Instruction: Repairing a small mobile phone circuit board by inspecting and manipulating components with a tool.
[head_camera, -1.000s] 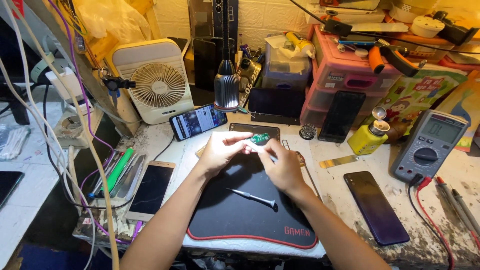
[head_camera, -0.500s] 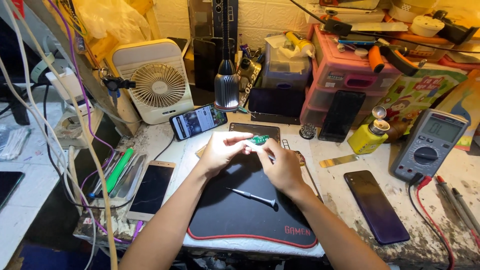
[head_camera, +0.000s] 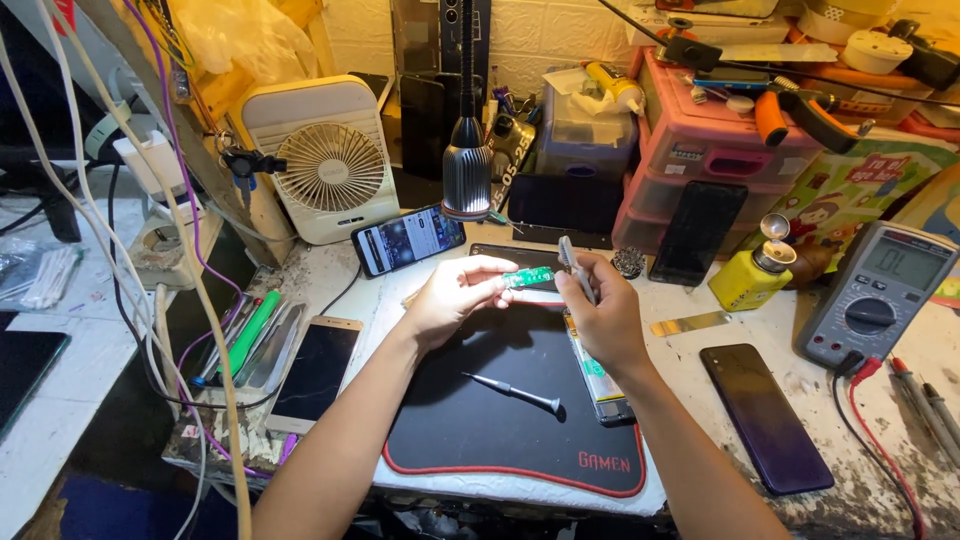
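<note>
From where I watched, my left hand (head_camera: 455, 297) pinched a small green circuit board (head_camera: 528, 277) by its left end, thumb and fingertips closed on it above the far edge of the black work mat (head_camera: 500, 400). The board's long axis ran roughly left to right across the view, nearly level, its free end pointing toward my right hand (head_camera: 600, 315). That hand was curled around a pair of metal tweezers (head_camera: 568, 262), fingers pressed together on the shaft; the visible end stuck up and away from me, just beside the board's right end. I could not tell whether the tweezers touched the board.

Under my right wrist an opened phone (head_camera: 598, 375) lay on the mat with its long axis running away from me. A small screwdriver (head_camera: 515, 392) rested near the mat's middle, tip pointing left. A lamp (head_camera: 467, 175) hung right above the hands. A lit phone (head_camera: 408, 240) leaned beyond the mat on the left, a yellow bottle (head_camera: 748, 277) and a multimeter (head_camera: 880, 295) stood to the right, and a dark phone (head_camera: 765, 418) lay on the bench well right of the mat.
</note>
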